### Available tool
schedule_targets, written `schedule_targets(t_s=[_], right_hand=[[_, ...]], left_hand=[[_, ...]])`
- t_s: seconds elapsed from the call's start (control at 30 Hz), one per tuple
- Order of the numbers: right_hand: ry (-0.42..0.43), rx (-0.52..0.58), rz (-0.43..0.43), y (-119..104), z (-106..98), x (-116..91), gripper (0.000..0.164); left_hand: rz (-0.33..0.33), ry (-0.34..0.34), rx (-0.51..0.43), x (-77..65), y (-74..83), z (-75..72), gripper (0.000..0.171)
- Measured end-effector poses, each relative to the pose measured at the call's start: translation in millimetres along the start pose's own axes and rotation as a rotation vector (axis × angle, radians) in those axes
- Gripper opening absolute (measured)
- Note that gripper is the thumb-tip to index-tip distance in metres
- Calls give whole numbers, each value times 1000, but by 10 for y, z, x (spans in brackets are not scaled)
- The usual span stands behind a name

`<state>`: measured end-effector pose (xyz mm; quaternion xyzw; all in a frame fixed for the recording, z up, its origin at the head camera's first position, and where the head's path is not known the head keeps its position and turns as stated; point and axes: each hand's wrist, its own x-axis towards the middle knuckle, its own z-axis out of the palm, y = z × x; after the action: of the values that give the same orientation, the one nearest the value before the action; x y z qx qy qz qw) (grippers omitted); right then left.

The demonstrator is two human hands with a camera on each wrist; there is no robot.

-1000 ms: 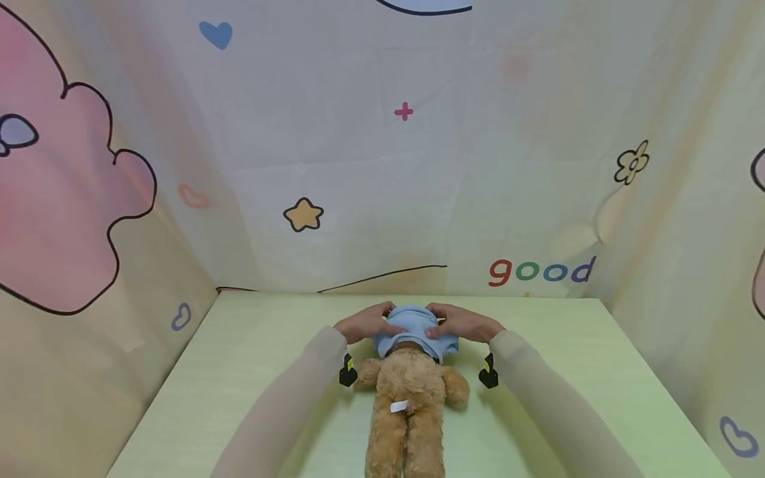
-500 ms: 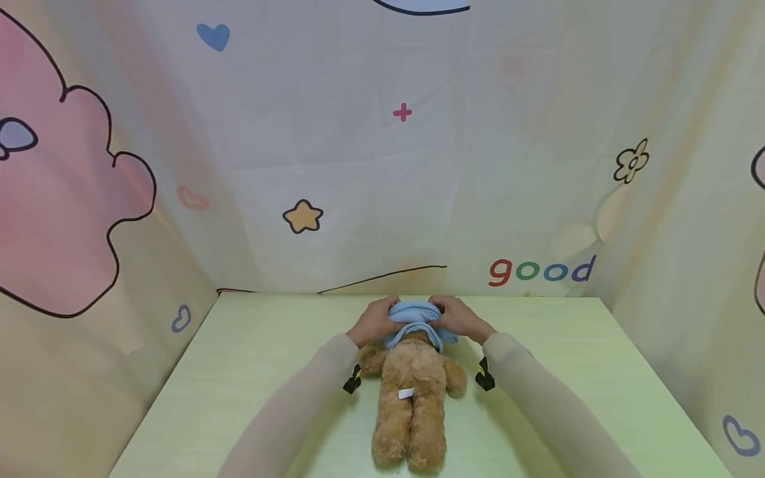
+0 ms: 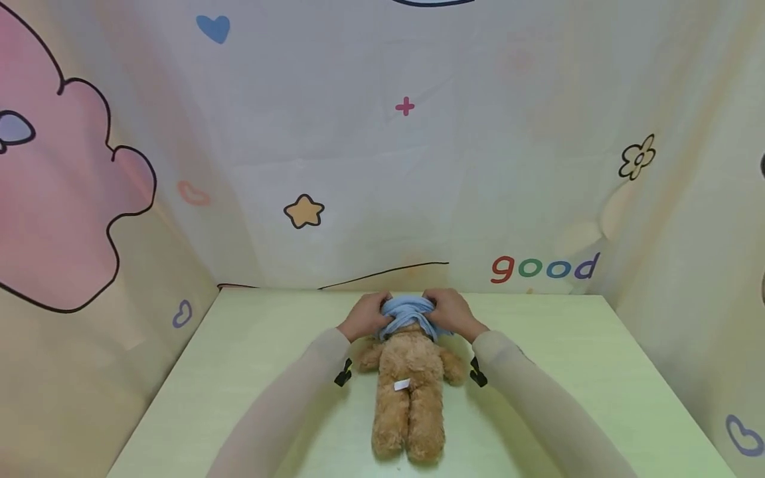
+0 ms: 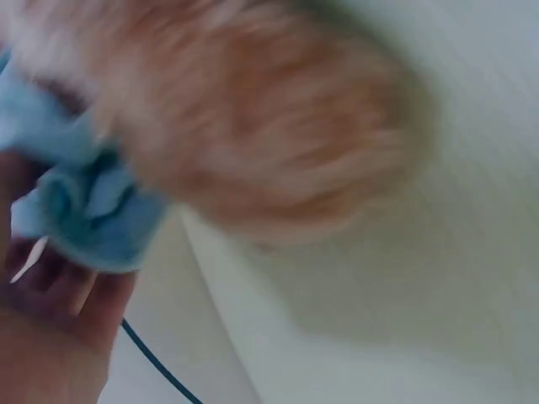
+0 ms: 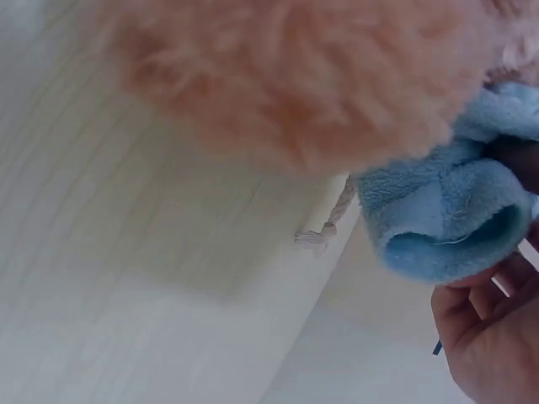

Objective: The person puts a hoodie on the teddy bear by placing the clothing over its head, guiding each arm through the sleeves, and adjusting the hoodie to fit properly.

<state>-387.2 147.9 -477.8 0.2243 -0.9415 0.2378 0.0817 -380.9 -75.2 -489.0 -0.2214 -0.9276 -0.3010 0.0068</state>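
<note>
A brown plush teddy bear (image 3: 410, 365) lies on the table with its legs toward me and a small white tag low on its body. Its head is hidden under a light blue fleece garment (image 3: 408, 307), bunched at the far end. My left hand (image 3: 364, 317) grips the garment's left side, and my right hand (image 3: 453, 312) grips its right side. The right wrist view shows an open sleeve-like end of the blue garment (image 5: 450, 223) by the fingers. In the left wrist view the bear's furry arm (image 4: 278, 126) is blurred beside the bunched cloth.
The pale green tabletop (image 3: 257, 372) ends at a back curtain (image 3: 358, 159) printed with cartoon shapes, just beyond my hands. Similar curtains stand on both sides. A braided cord with a tassel (image 5: 316, 240) hangs near the garment in the right wrist view.
The bear has shifted away from me, so its feet now show. The garment is more bunched around its head. Both hands have moved slightly farther away.
</note>
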Motion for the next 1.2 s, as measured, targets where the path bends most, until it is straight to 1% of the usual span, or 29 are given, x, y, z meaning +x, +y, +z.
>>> schedule_targets(t_s=[0.1, 0.17, 0.23, 0.33, 0.4, 0.47, 0.57, 0.67, 0.73, 0.77, 0.83, 0.87, 0.9, 0.97, 1.03, 1.07, 1.1, 1.13, 1.17, 1.2], right_hand=[[15, -100, 12, -56, -26, -19, 13], [37, -147, 15, -85, -21, -42, 15], [74, -196, 5, -113, 2, -65, 16], [131, -287, -28, -149, 66, -94, 18], [157, -348, -55, -165, 102, -112, 18], [167, -392, -77, -165, 119, -121, 19], [154, -345, -64, -137, 82, -112, 19], [91, -208, -32, -70, 0, -89, 16], [27, -105, -9, -23, -58, -91, 11], [-6, -56, 0, -3, -81, -98, 10], [-44, 21, 11, 17, -116, -125, 16], [-42, 35, 10, 17, -125, -145, 19], [-30, 27, 8, 12, -128, -170, 20], [29, -33, -15, -10, -124, -226, 21], [101, -106, -38, -48, -124, -290, 17], [123, -120, -44, -71, -127, -324, 14], [131, -102, -46, -97, -133, -357, 12], [122, -67, -48, -125, -145, -392, 12], [98, -17, -47, -152, -161, -427, 15], [64, 50, -42, -181, -182, -456, 21]], left_hand=[[10, 123, 107, -3, 64, 70, 11], [15, 173, 169, -7, 89, 115, 12], [21, 208, 207, -16, 106, 146, 13], [15, 228, 221, -29, 94, 183, 15], [15, 221, 194, -29, 79, 194, 15], [19, 192, 156, -25, 64, 188, 13], [17, 118, 55, -21, 46, 146, 12], [-3, 24, -60, -29, 43, 70, 16], [-14, -36, -110, -35, 38, 30, 17], [-18, -58, -125, -37, 34, 15, 19], [-31, -83, -157, -45, 36, -10, 24], [-32, -85, -177, -53, 40, -18, 27], [-33, -78, -194, -63, 44, -18, 31], [-24, -27, -177, -97, 65, -14, 36], [23, 51, -97, -143, 100, -13, 35], [55, 87, -53, -173, 125, -19, 32], [88, 117, -6, -204, 151, -30, 29], [117, 128, 33, -239, 175, -48, 27], [152, 110, 40, -274, 200, -75, 27], [182, 70, 31, -305, 215, -102, 28]])
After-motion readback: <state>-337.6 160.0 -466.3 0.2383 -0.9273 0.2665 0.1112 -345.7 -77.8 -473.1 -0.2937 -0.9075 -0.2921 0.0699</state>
